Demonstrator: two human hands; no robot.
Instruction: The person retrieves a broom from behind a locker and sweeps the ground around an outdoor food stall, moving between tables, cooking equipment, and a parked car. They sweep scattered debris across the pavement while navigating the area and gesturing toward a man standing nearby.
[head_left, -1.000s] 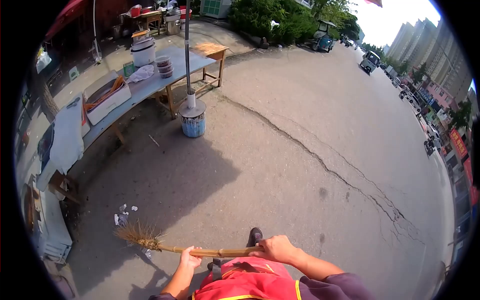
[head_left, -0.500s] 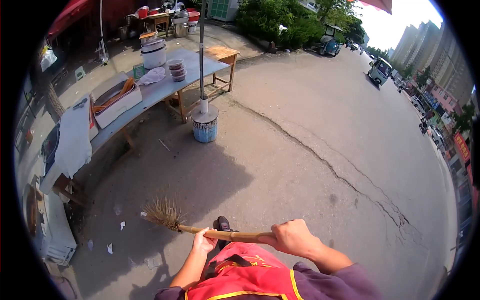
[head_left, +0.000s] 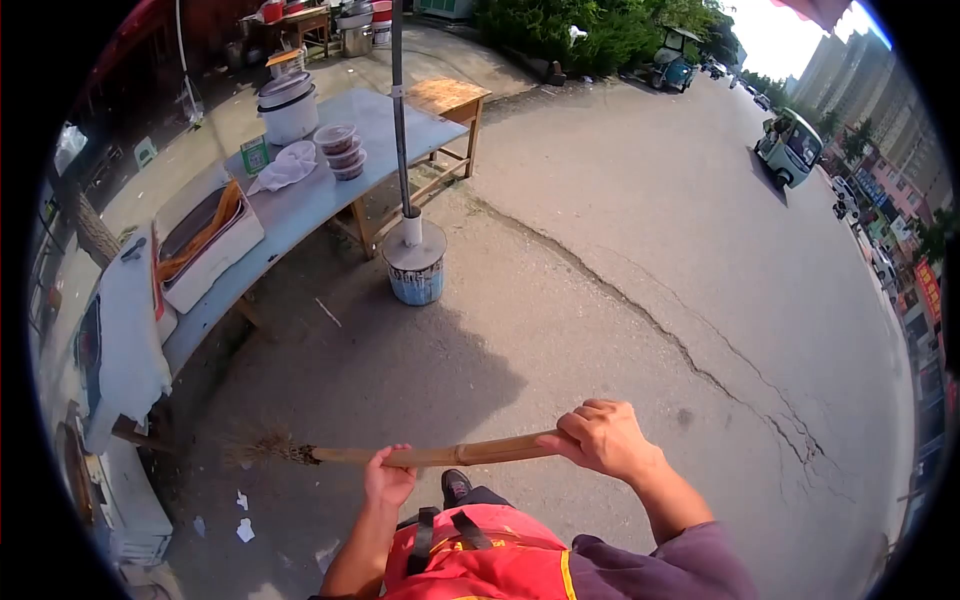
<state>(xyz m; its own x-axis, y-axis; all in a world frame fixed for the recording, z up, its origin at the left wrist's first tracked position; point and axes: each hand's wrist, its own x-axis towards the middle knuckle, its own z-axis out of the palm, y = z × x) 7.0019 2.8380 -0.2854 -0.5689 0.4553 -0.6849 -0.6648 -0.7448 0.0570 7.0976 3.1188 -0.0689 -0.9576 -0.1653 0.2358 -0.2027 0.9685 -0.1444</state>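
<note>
At far left, a long surface (head_left: 370, 110) laden with containers curves along the paved ground. In front of its near end, white scraps (head_left: 245, 530) lie on the pavement in shadow. Just beyond them, on the side away from the person, is the bristle head (head_left: 262, 447) of a broom (head_left: 435, 457); it is blurred, and I cannot tell whether it touches the ground.

From there the broom's long axis runs rightward, nearly straight across the person's front, rising slightly in view toward the right. The left hand (head_left: 390, 477) is the nearer one to the bristles and scraps, both of which lie to its left. Its fingers curl around the lower part of the handle, palm partly showing, in what looks like a fairly loose hold.

Beyond the handle, a bucket (head_left: 416, 285) holds a pole upright; on the near side, a dark shoe (head_left: 456, 486) shows above a red apron (head_left: 490, 560). Further right, the right hand (head_left: 600, 437) is closed firmly over the upper end, knuckles up, the far hand from the bristles. At far right, a small enclosed vehicle (head_left: 790, 148) is on the road.
</note>
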